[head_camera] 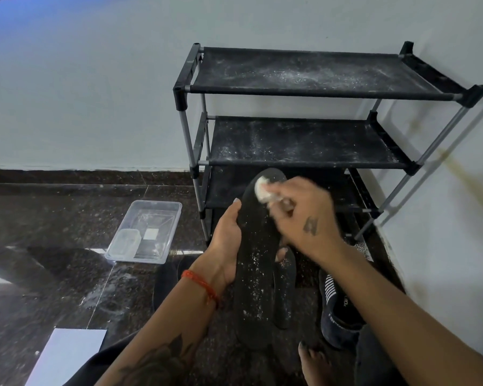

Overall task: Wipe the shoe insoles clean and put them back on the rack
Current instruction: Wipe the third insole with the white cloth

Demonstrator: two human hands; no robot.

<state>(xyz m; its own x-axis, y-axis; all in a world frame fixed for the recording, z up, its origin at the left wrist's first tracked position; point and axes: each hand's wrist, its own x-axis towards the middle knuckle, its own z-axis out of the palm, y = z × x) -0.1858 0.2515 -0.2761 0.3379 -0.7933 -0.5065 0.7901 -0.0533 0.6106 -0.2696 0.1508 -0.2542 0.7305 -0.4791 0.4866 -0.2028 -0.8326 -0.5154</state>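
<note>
The black insole [255, 263] stands nearly upright in front of the rack [313, 121], dusted with white specks on its lower half. The left hand [226, 240] grips its left edge, fingers curled behind it. The right hand [304, 218] pinches a white wipe [262, 189] against the toe end, its fingers [273, 188] bunched narrow around the wad. A 2nd insole [285, 291] lies just behind the 1st, and a dark shoe [338, 305] sits to the right near the wall. The rack's 2 upper shelves carry only white powder. Left of it, on open dark floor, a clear plastic tray [162, 218] holds a smaller clear container [126, 242] and a white square [151, 234].
</note>
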